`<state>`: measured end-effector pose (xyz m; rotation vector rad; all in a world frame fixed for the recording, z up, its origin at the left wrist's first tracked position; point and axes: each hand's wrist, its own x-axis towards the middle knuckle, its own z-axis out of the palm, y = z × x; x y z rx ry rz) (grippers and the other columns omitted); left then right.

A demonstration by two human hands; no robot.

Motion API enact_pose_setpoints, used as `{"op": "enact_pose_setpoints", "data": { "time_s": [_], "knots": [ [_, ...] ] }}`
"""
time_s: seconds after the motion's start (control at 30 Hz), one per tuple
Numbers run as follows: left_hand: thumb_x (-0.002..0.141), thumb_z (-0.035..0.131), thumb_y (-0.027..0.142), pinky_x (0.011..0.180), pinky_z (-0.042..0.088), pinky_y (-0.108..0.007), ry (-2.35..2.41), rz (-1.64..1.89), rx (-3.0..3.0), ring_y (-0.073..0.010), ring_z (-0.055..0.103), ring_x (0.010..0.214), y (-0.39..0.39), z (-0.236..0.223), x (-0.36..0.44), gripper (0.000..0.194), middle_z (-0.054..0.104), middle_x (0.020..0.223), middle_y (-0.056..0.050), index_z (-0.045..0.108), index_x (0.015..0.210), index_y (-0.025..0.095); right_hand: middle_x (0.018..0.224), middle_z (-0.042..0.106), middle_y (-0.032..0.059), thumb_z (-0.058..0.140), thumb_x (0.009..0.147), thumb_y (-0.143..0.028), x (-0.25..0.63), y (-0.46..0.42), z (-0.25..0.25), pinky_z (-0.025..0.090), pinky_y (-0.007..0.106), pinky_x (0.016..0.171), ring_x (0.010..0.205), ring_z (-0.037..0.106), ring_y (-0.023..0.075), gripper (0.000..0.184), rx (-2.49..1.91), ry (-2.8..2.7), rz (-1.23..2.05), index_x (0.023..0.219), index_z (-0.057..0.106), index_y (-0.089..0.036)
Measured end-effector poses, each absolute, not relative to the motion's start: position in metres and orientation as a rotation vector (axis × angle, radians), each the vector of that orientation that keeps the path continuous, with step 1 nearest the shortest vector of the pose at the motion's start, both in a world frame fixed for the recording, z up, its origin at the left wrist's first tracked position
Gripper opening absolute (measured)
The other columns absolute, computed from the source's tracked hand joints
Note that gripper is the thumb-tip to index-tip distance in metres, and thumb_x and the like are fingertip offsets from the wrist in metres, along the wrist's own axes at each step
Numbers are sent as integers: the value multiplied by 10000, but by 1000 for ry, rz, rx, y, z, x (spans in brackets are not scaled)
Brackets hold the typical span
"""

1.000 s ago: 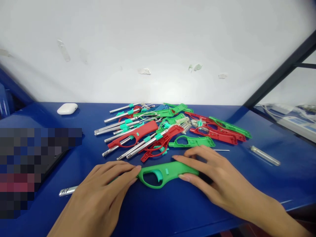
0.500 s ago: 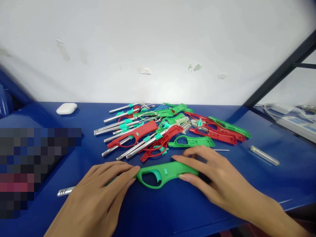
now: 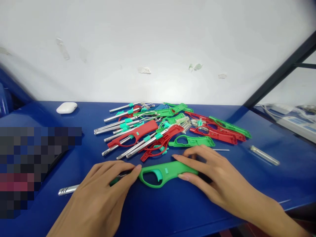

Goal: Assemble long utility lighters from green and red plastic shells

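Note:
A green long-necked lighter point(image 3: 170, 169) lies on the blue table point(image 3: 172, 210) just in front of me. Its metal tube tip point(image 3: 67, 190) sticks out to the left from under my left hand point(image 3: 103, 194). That hand lies over the neck, with its fingers closed round it next to the trigger loop. My right hand point(image 3: 217, 177) grips the rear end of the green handle, index finger on top and thumb at the near side. Behind both hands lies a pile of red and green lighter shells and metal tubes point(image 3: 158, 131).
A white oval case point(image 3: 66, 107) sits at the back left. A clear tube point(image 3: 264, 155) and a thin pin point(image 3: 221, 150) lie at the right. A blurred patch point(image 3: 37, 164) covers the left. A black frame bar point(image 3: 278, 74) slants at the right. A white wall stands behind.
My left fingers have shifted a little on the neck, so a bit of green and dark metal now shows between them. The lighter has moved slightly to the right. My right hand has stayed put.

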<state>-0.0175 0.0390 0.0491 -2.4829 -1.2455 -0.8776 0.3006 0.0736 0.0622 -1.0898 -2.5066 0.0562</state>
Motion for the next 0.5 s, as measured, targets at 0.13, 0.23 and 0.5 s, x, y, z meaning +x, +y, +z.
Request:
{"op": "enact_pose_setpoints", "data": {
  "time_s": [0.13,0.23,0.5],
  "knots": [
    [986,500,98,893,547,-296,-1207,-842,-2500,-172,706,1014,37,45,-15,382,778,1138,16,699,1256,281,1223,722,103,504,1136,-466,300,74,65,618,442,997,1104,734,260,402,-1078,-2533,65,1421,725,-289],
    [973,483,68,962,511,-345,-1231,-755,-2486,-201,688,1066,32,40,-14,390,761,1182,-13,687,1254,245,1220,716,108,506,1137,-450,298,75,69,622,421,971,1093,732,255,407,-1074,-2560,91,1428,722,-265],
    [956,463,36,904,487,-368,-1170,-744,-2451,-206,684,964,33,47,-9,406,760,1079,-15,688,1234,228,1164,728,121,544,1127,-407,298,78,68,634,409,905,1035,736,253,377,-995,-2558,83,1381,744,-213]
  ]
}}
